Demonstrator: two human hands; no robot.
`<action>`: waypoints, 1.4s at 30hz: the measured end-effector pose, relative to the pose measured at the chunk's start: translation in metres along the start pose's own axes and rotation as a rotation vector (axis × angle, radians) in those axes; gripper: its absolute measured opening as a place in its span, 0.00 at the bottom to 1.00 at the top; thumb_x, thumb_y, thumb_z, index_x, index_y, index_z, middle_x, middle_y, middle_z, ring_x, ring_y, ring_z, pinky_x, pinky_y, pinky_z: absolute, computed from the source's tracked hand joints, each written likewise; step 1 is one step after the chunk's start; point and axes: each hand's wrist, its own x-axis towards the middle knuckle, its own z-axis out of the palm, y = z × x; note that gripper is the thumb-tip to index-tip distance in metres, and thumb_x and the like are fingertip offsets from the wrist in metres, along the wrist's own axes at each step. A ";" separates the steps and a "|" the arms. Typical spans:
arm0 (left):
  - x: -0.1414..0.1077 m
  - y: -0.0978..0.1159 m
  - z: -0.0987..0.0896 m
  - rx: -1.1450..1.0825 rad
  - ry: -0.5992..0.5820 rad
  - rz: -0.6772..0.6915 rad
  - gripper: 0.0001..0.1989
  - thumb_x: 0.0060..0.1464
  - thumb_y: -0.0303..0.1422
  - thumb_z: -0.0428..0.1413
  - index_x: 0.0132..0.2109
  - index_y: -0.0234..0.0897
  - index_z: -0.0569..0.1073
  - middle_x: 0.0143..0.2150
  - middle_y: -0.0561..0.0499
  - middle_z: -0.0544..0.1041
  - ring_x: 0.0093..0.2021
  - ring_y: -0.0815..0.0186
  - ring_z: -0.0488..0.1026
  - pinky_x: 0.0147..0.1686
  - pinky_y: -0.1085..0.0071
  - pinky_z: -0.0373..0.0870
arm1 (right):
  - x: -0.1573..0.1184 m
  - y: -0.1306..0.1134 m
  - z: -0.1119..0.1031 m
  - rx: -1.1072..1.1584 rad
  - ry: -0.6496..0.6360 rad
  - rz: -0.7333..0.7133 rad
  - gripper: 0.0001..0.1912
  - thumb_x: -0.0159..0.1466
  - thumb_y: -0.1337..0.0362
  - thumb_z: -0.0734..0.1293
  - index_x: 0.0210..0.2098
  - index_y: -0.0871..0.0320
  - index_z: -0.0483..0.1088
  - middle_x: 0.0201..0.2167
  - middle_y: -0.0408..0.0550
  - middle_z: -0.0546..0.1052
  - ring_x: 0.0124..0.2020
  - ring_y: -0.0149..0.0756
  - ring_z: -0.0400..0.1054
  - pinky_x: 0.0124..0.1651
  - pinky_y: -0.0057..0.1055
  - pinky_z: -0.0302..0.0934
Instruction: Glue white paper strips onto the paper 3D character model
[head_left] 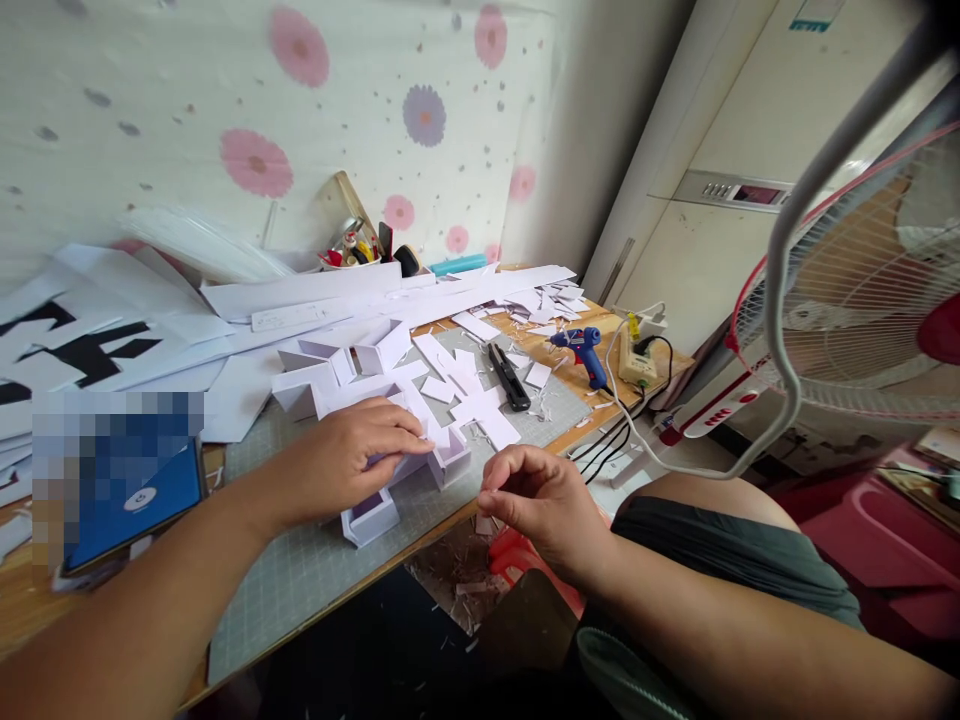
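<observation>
My left hand [367, 443] rests over a white structure of glued board strips [373, 518], its fingers bent and pressed together on one upright wall. The structure has several open-topped, box-like arms and lies on a grey cutting mat [285, 590]. My right hand [536, 500] hovers at the table's front edge, just right of the structure, thumb and forefinger pinched together. Whatever is between those fingertips is too small to make out. A black utility knife [508, 377] lies on the mat beyond, beside loose white board pieces [491, 415].
A blue glue gun [582, 350] stands at the table's right side near a power strip [637, 360] with cables. At left lie a phone or tablet [142, 505] and stacked white sheets [135, 290]. A fan [862, 270] stands at right. Scraps litter the floor.
</observation>
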 end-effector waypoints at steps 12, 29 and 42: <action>0.001 0.002 -0.004 0.023 -0.026 -0.007 0.21 0.56 0.21 0.49 0.49 0.46 0.78 0.46 0.49 0.79 0.47 0.64 0.75 0.48 0.69 0.71 | 0.025 -0.051 -0.019 0.061 -0.175 -0.078 0.12 0.54 0.59 0.77 0.28 0.61 0.75 0.22 0.42 0.78 0.26 0.27 0.72 0.35 0.27 0.68; -0.002 0.001 -0.004 0.145 -0.039 -0.006 0.22 0.57 0.21 0.49 0.51 0.50 0.75 0.48 0.55 0.78 0.50 0.69 0.72 0.49 0.78 0.69 | 0.078 -0.048 -0.053 0.344 -0.189 0.031 0.15 0.50 0.60 0.80 0.24 0.62 0.73 0.22 0.43 0.77 0.23 0.25 0.70 0.30 0.22 0.64; -0.003 -0.006 -0.006 0.197 -0.048 0.068 0.23 0.56 0.21 0.50 0.54 0.49 0.74 0.50 0.54 0.77 0.52 0.69 0.71 0.50 0.79 0.69 | 0.068 -0.052 -0.063 0.355 -0.153 0.016 0.13 0.46 0.68 0.80 0.23 0.60 0.72 0.27 0.41 0.75 0.29 0.25 0.69 0.34 0.23 0.63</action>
